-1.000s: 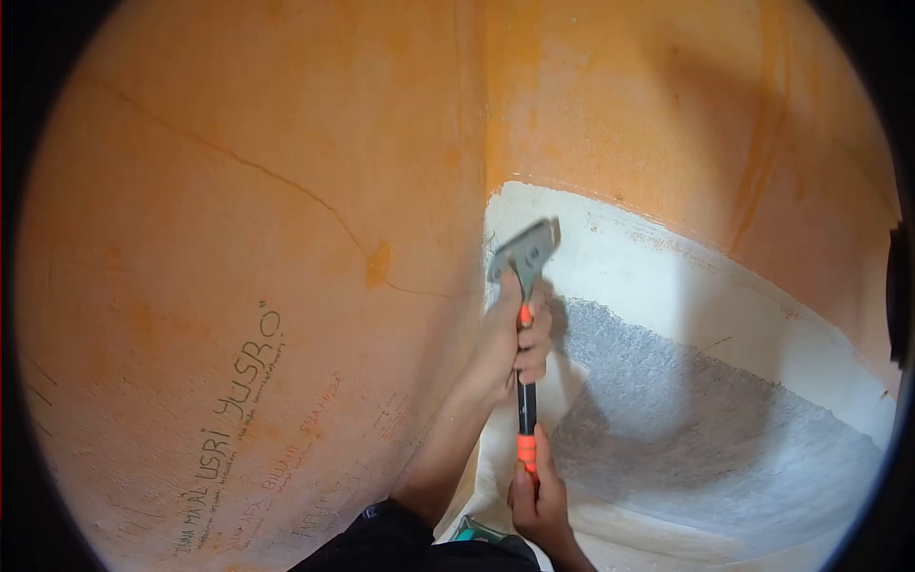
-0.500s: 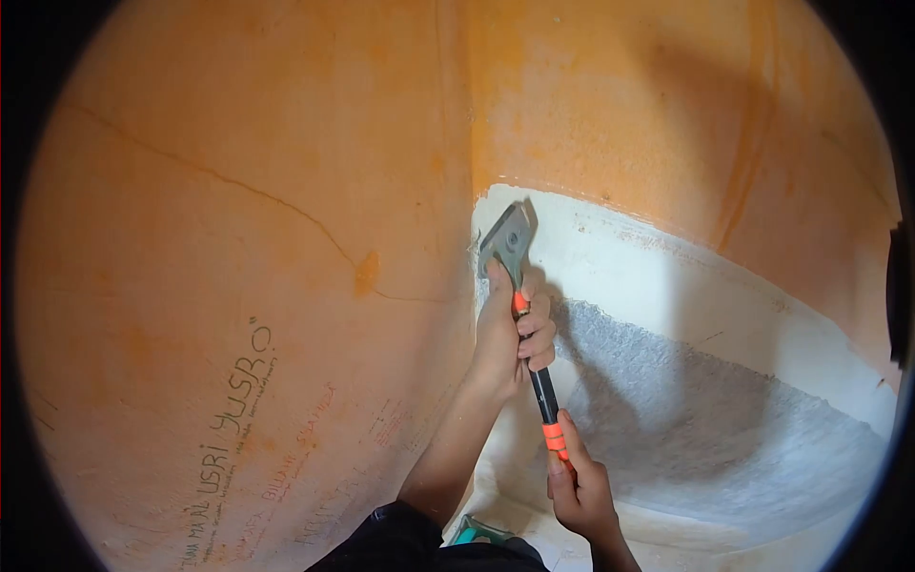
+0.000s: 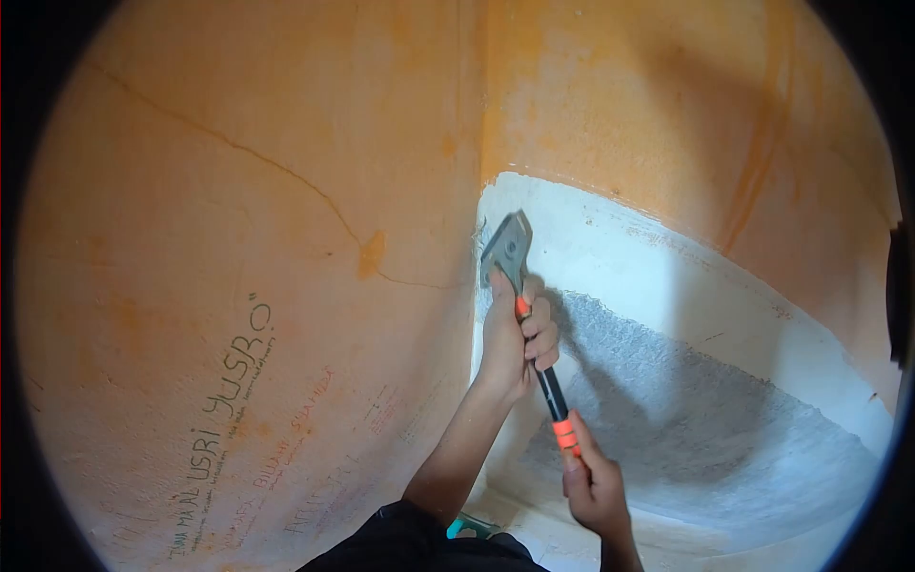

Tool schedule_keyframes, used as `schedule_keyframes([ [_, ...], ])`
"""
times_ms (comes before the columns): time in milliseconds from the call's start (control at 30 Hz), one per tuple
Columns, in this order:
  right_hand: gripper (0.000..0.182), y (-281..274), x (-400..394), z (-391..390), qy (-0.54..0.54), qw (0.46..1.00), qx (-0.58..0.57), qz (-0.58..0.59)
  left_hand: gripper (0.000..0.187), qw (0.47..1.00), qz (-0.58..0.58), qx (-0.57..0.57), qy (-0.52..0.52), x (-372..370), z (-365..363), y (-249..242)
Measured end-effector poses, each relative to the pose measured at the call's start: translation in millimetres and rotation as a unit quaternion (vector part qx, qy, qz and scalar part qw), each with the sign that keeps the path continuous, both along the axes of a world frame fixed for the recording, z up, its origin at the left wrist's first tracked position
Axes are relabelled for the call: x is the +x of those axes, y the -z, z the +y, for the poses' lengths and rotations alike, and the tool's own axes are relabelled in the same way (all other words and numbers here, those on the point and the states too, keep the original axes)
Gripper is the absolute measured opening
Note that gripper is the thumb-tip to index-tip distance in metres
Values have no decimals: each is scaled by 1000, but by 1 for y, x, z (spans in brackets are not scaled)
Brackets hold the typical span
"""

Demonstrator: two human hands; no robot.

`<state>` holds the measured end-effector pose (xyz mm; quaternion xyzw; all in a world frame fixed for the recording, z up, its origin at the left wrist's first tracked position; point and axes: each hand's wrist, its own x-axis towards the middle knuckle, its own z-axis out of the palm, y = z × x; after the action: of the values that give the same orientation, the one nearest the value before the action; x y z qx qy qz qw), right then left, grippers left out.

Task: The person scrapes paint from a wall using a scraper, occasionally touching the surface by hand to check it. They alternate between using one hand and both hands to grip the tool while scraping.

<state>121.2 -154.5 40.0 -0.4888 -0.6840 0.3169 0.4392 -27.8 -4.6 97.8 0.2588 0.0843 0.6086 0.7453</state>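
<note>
A long-handled scraper (image 3: 512, 246) with a wide grey head and a black and orange handle lies against the wall near the corner. My left hand (image 3: 519, 334) wraps round the handle just below the head, thumb stretched up onto its base. Lower down, my right hand (image 3: 593, 477) grips the handle's orange end. Under the blade is a white stripped patch (image 3: 610, 229), bordered above by orange paint. Whether the blade's edge touches the wall cannot be made out.
Grey bare plaster (image 3: 667, 410) curves below the white band. On the left, an orange wall (image 3: 238, 219) bears a long crack and handwriting (image 3: 224, 405). A green object (image 3: 467, 525) shows partly at the bottom, behind my dark sleeve (image 3: 410, 539).
The scraper head has shifted slightly down and its angle has changed a little. My right hand has moved a little right and down. The whole view has shifted slightly.
</note>
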Motion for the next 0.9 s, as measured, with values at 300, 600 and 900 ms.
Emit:
schedule_keyframes([
  [300, 48, -7, -1, 2, 1, 999, 29, -20, 49, 1000, 26, 12, -12, 3, -4, -14],
  [600, 52, 13, -8, 11, -10, 997, 47, 60, 50, 995, 79, 50, -39, 2, -1, -33],
  [900, 52, 13, -4, 16, -20, 997, 60, 47, 51, 992, 117, -10, -47, -4, -1, -32],
])
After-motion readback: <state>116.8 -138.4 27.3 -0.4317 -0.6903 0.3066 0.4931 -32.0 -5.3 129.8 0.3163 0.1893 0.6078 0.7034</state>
